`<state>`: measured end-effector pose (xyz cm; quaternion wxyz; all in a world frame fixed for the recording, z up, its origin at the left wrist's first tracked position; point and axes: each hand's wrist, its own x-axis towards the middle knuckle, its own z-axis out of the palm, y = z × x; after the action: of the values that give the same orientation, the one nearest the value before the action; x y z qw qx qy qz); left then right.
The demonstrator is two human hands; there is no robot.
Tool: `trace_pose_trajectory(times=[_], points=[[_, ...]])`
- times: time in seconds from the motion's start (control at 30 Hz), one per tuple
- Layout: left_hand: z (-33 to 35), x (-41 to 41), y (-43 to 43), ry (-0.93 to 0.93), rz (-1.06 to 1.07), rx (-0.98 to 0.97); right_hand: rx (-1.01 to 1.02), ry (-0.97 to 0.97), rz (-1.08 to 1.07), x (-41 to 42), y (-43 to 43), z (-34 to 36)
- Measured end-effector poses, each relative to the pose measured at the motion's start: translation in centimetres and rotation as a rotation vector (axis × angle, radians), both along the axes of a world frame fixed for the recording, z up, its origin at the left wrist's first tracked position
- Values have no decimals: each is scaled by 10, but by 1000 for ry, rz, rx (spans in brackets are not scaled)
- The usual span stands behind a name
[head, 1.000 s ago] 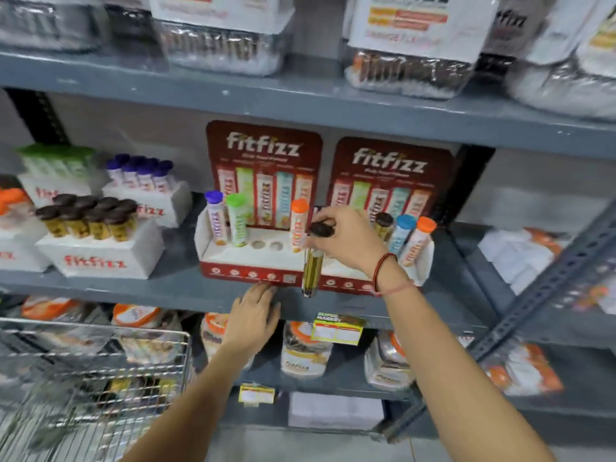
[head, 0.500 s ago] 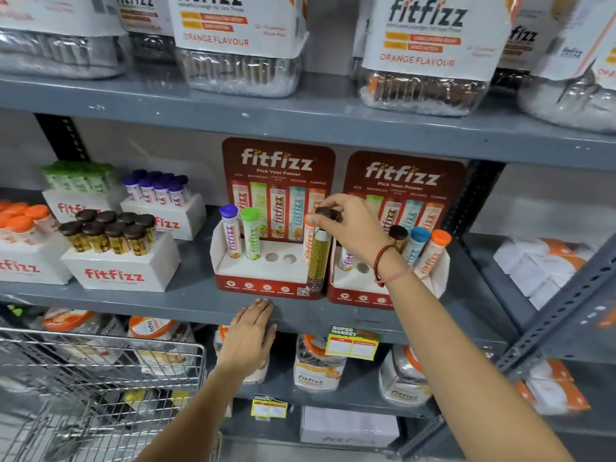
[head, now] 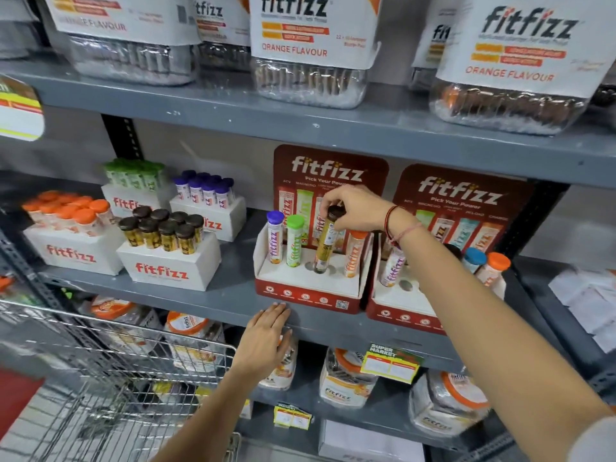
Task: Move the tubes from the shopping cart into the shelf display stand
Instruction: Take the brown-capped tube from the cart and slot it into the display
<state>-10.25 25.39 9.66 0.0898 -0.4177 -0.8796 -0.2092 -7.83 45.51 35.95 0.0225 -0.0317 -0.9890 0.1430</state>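
My right hand [head: 356,208] grips the dark cap of a gold tube [head: 326,243], whose lower end sits in a hole of the left red display stand [head: 301,293] on the grey shelf. In that stand, a purple-capped tube [head: 275,236] and a green-capped tube [head: 295,240] stand left of the gold one, and an orange-capped tube [head: 354,253] stands to its right. My left hand [head: 266,341] rests flat, fingers apart, on the shelf's front edge below the stand. The wire shopping cart [head: 110,368] is at lower left; its tubes are hard to make out.
A second red display stand [head: 403,311] on the right holds several tubes. White boxes of dark-capped tubes [head: 166,228], orange-capped tubes [head: 66,211], purple and green ones fill the shelf's left. Large jars [head: 313,51] line the shelf above, with pouches below.
My right hand carried the gold tube from in front of the stand up and left, and lowered its end into a hole. The left hand stayed on the shelf edge.
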Motion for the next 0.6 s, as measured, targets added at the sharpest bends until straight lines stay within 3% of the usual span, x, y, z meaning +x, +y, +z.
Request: trace_pose_trajectory(times=[0.6], points=[[-9, -4, -1, 16, -18, 1, 93, -38, 53, -24, 15, -14]])
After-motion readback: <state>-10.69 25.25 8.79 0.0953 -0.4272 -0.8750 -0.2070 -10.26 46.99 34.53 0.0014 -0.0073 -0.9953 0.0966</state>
